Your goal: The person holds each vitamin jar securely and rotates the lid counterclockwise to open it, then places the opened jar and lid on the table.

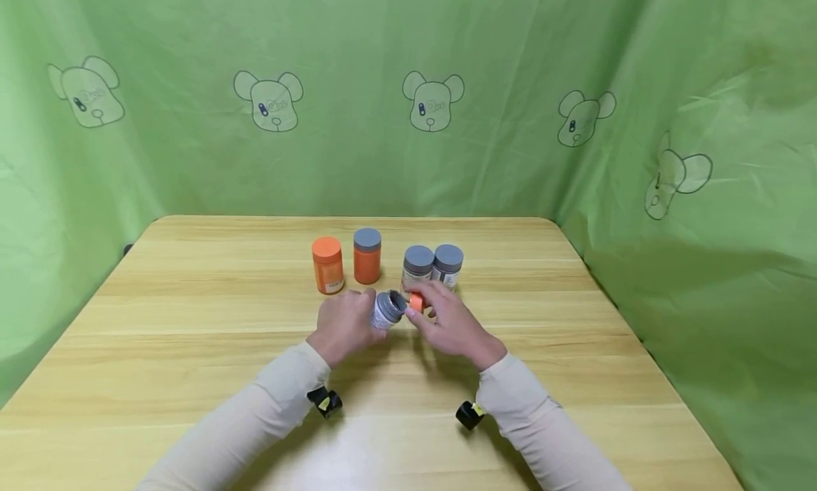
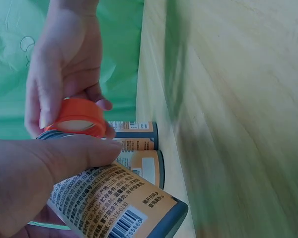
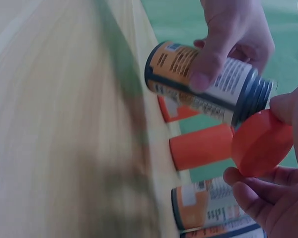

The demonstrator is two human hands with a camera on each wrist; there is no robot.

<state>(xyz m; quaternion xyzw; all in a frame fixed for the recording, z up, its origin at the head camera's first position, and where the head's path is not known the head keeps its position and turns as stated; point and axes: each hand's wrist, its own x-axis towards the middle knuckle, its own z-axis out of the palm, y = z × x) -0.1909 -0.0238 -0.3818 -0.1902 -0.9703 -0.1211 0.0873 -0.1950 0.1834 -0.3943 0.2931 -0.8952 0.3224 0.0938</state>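
Note:
My left hand [image 1: 347,322] grips a grey, labelled jar [image 1: 388,308], tilted so its open threaded mouth points toward the right hand. In the left wrist view the jar's printed label [image 2: 109,198] and barcode show beside the thumb. My right hand [image 1: 449,322] pinches an orange screw lid [image 1: 416,302] between thumb and fingers, close to the jar's mouth. The lid's hollow side faces the jar in the left wrist view. Seen from the right wrist, the orange lid [image 3: 262,144] overlaps the edge of the jar's threaded neck [image 3: 258,99]; whether they touch I cannot tell.
Behind the left hand stand an orange jar with an orange lid [image 1: 328,265] and an orange jar with a grey lid [image 1: 367,257]. Two grey-lidded jars, the left one [image 1: 418,260] and the right one [image 1: 449,264], stand behind the right hand. A green curtain [image 1: 357,164] surrounds the wooden table [image 1: 191,321].

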